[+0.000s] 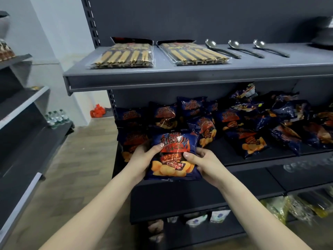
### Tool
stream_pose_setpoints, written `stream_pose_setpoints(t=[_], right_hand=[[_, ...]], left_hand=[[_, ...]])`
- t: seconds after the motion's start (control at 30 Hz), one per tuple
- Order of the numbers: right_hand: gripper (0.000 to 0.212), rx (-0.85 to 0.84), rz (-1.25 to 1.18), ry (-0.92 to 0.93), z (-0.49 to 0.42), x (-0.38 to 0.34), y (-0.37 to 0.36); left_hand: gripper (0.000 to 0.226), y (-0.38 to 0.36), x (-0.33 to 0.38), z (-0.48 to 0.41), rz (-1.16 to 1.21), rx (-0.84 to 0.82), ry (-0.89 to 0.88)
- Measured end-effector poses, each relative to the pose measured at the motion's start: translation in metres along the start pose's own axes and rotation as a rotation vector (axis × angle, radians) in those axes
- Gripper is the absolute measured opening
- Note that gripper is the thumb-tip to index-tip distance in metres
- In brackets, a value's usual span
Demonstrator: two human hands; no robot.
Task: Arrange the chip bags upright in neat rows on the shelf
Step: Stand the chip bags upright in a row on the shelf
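Holding chip bag (pixel 173 156) upright at shelf (pixel 252 157) front: left hand (pixel 142 157), right hand (pixel 203 163), fingers clamped on bag sides.

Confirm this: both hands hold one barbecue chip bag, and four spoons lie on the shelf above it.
Not quite. The head view shows three spoons, not four, on the upper shelf. The left hand and right hand do hold one barbecue chip bag.

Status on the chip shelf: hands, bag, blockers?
Left hand and right hand both grip one chip bag, upright at shelf front. Loose bags lie jumbled to the right.
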State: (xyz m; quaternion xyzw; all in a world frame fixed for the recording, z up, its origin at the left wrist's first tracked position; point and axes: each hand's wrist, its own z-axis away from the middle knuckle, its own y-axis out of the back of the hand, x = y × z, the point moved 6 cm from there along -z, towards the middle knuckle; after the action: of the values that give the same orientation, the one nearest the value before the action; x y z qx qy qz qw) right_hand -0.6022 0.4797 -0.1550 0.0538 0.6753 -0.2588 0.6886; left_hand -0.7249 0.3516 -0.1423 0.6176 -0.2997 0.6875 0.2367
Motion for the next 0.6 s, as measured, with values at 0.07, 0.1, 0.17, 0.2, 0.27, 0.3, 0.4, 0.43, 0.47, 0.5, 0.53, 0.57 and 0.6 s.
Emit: stream_pose_setpoints(t=[0.07, 0.1, 0.17, 0.2, 0.27, 0.3, 0.4, 0.43, 0.47, 0.5, 0.53, 0.57, 0.6], right_hand=[[0.034, 0.005, 0.018, 0.009, 0.002, 0.002, -0.003], [0.034, 0.004, 0.028, 0.013, 0.003, 0.003, -0.004], [0.033, 0.002, 0.045, 0.026, 0.004, 0.003, -0.007], [0.034, 0.002, 0.053, 0.035, 0.003, 0.004, -0.009], [0.036, 0.001, 0.068, 0.049, 0.002, 0.005, -0.013], [0.037, 0.0, 0.077, 0.053, 0.001, 0.006, -0.014], [0.042, -0.009, 0.126, 0.046, -0.004, 0.014, -0.02], [0.045, -0.018, 0.139, 0.036, -0.006, 0.019, -0.022], [0.048, -0.027, 0.144, 0.019, -0.008, 0.025, -0.024], [0.05, -0.036, 0.146, -0.001, -0.01, 0.031, -0.025], [0.05, -0.041, 0.147, -0.02, -0.013, 0.037, -0.026], [0.05, -0.043, 0.15, -0.038, -0.015, 0.042, -0.027], [0.05, -0.041, 0.155, -0.053, -0.018, 0.048, -0.028]], left_hand=[[0.027, 0.003, 0.0, 0.004, 0.004, -0.003, -0.009], [0.029, 0.004, 0.001, 0.006, 0.006, -0.009, -0.013], [0.038, 0.008, 0.001, 0.01, 0.006, -0.005, -0.026], [0.042, 0.01, 0.001, 0.011, 0.008, 0.002, -0.034], [0.048, 0.015, 0.001, 0.014, 0.013, 0.02, -0.045], [0.048, 0.018, 0.0, 0.015, 0.013, 0.027, -0.042], [0.044, 0.026, -0.008, 0.017, 0.025, 0.048, -0.012], [0.044, 0.028, -0.011, 0.018, 0.025, 0.052, 0.002], [0.046, 0.033, -0.014, 0.02, 0.018, 0.063, 0.01], [0.049, 0.037, -0.017, 0.022, 0.002, 0.078, 0.014], [0.052, 0.043, -0.021, 0.024, -0.016, 0.106, 0.023], [0.056, 0.05, -0.026, 0.027, -0.024, 0.139, 0.039], [0.054, 0.057, -0.031, 0.029, -0.022, 0.17, 0.055]])
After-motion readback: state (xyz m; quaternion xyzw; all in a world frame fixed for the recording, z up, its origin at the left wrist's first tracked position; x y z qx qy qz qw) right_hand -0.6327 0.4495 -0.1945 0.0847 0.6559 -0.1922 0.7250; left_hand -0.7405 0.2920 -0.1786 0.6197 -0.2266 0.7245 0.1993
